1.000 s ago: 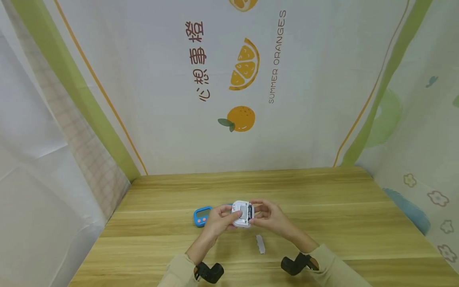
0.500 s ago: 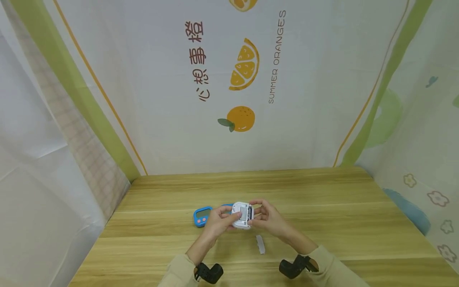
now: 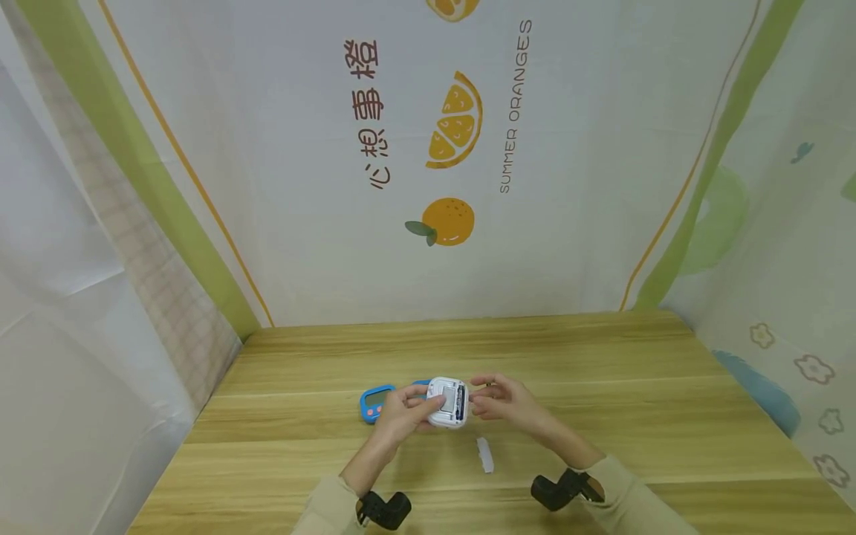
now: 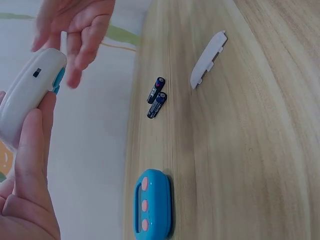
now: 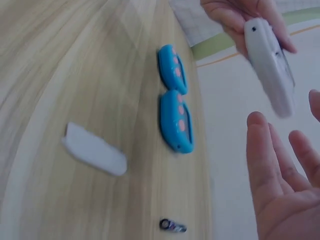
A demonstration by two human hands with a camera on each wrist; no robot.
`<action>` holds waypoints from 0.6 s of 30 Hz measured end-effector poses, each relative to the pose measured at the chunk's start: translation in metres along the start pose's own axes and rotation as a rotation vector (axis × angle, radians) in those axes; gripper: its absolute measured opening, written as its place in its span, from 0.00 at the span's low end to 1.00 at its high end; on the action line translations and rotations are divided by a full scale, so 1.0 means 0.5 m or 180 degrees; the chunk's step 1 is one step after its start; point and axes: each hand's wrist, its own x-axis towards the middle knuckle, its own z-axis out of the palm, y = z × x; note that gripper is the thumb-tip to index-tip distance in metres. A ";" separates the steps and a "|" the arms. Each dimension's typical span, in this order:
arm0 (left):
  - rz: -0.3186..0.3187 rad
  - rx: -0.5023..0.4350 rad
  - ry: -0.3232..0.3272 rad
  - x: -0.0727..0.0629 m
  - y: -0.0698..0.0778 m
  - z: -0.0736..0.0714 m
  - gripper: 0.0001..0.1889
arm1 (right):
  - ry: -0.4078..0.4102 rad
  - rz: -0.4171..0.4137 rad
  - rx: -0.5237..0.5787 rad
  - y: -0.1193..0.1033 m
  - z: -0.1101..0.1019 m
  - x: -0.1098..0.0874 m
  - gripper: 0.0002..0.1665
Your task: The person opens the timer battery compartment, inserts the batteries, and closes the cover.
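Note:
My left hand (image 3: pixel 399 420) grips a white handheld timer (image 3: pixel 451 394), its back turned up, with the thumb pressed on the back. Along the timer's right side the battery slot lies uncovered, and a dark battery (image 3: pixel 461 403) shows in it. Just right of the timer is my right hand (image 3: pixel 511 407), fingers loosely spread and apart from it. The right wrist view shows a gap between those fingertips and the timer's edge (image 5: pixel 272 70). On the table below lies a white battery cover (image 3: pixel 484 455), a narrow strip with small tabs.
Two blue timers with pink buttons (image 5: pixel 172 70) lie side by side behind the left hand; the nearer one (image 5: pixel 176 122) is partly hidden in the head view. Two loose dark batteries (image 4: pixel 157 104) rest close together on the wooden table (image 3: pixel 602 357). A printed cloth (image 3: pixel 301 260) hangs behind.
My right hand has drawn away to the right from the battery slot, where its fingers touched the timer. The timer has shifted slightly left in my left hand.

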 end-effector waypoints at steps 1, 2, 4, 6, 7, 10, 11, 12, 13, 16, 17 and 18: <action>0.0003 0.0010 0.0009 -0.005 0.008 0.001 0.23 | 0.0009 0.0012 -0.0025 0.002 -0.002 -0.002 0.27; 0.0008 0.0032 0.0021 -0.011 0.016 0.001 0.23 | 0.0016 0.0042 -0.0099 0.006 -0.005 -0.005 0.26; 0.0019 0.0072 0.0029 -0.020 0.031 0.003 0.22 | -0.0002 0.0125 -0.0231 0.018 -0.009 -0.011 0.25; 0.0030 0.0091 0.0036 -0.026 0.038 0.003 0.22 | -0.0052 0.0195 -0.0316 0.033 -0.011 -0.016 0.24; 0.0028 0.0093 0.0035 -0.026 0.039 0.003 0.21 | -0.0062 0.0253 -0.0348 0.040 -0.012 -0.018 0.24; 0.0027 0.0089 0.0026 -0.027 0.039 0.003 0.21 | -0.0093 0.0371 -0.0405 0.061 -0.011 -0.023 0.22; 0.0026 0.0080 0.0022 -0.027 0.040 0.003 0.21 | -0.0099 0.0406 -0.0407 0.067 -0.011 -0.024 0.22; 0.0031 0.0073 0.0018 -0.027 0.040 0.003 0.21 | -0.0099 0.0434 -0.0402 0.073 -0.010 -0.026 0.22; 0.0028 0.0065 0.0012 -0.027 0.040 0.003 0.21 | -0.0108 0.0433 -0.0400 0.079 -0.010 -0.027 0.22; 0.0034 0.0054 0.0002 -0.028 0.039 0.004 0.21 | -0.0141 0.0410 -0.0397 0.096 -0.009 -0.029 0.22; 0.0040 0.0056 -0.0003 -0.028 0.039 0.004 0.21 | -0.0148 0.0388 -0.0389 0.100 -0.009 -0.029 0.22; 0.0048 0.0058 -0.0006 -0.028 0.039 0.004 0.21 | -0.0159 0.0357 -0.0388 0.104 -0.009 -0.029 0.22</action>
